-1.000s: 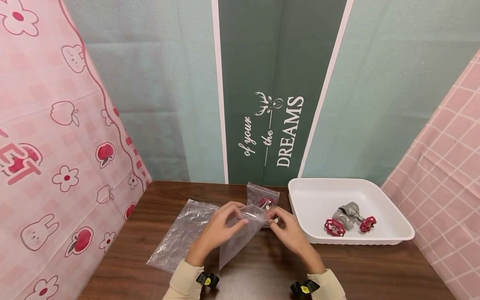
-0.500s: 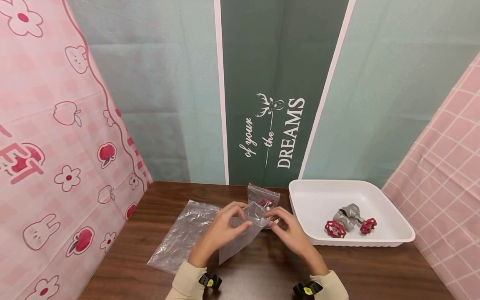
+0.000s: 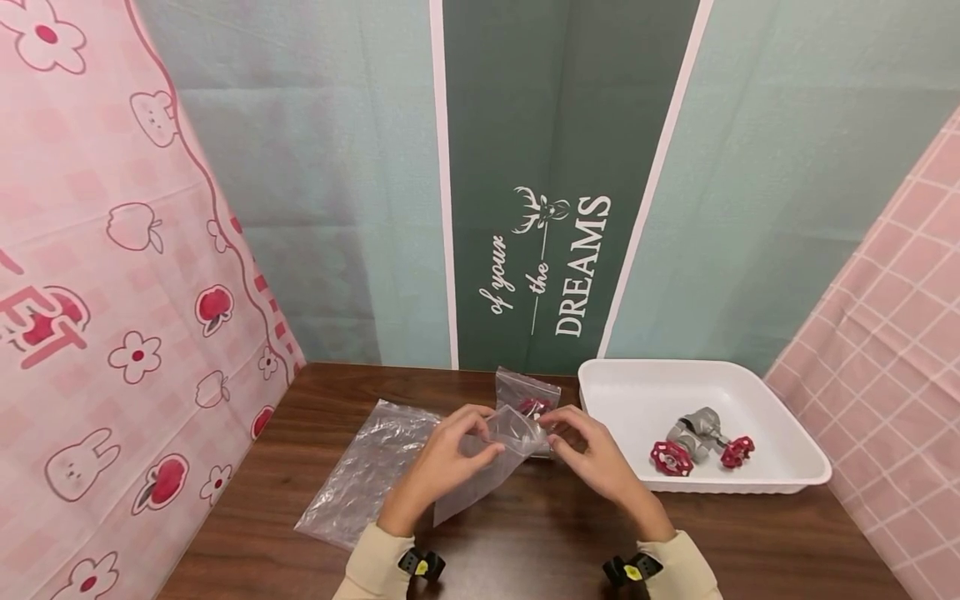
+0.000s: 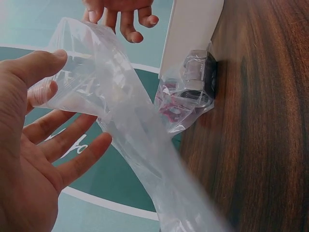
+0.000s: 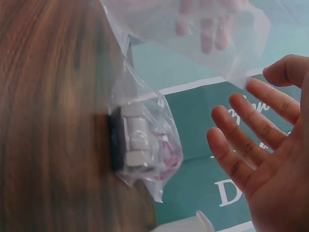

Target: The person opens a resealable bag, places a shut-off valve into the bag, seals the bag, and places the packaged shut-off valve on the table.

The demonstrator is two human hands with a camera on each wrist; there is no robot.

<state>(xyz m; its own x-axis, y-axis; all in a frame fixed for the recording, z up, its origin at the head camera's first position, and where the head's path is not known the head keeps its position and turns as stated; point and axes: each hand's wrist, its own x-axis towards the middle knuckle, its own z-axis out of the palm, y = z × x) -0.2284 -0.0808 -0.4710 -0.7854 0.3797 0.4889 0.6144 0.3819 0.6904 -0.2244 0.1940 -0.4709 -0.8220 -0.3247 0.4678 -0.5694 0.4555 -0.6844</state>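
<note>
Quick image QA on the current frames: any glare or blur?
Head: mostly crisp, with white glints on the flat bag lying on the table. Left wrist: lower end of the held bag is blurred, table grain still readable. Right wrist: softer, table grain smeared, held bag hazy.

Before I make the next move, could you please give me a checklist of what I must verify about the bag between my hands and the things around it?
1. Bag mouth open: ok; it gapes in the head view.
2. Left grip on it: ok; thumb and index finger appear to hold the rim.
3. Right grip on it: not ok; the fingers are spread, at most touching its corner.
4. Bagged valve sealed: cannot tell.
5. Valves inside tray: ok; they lie together within its walls.
6. Other bag not touching the held one: cannot tell; they overlap in the head view.
</note>
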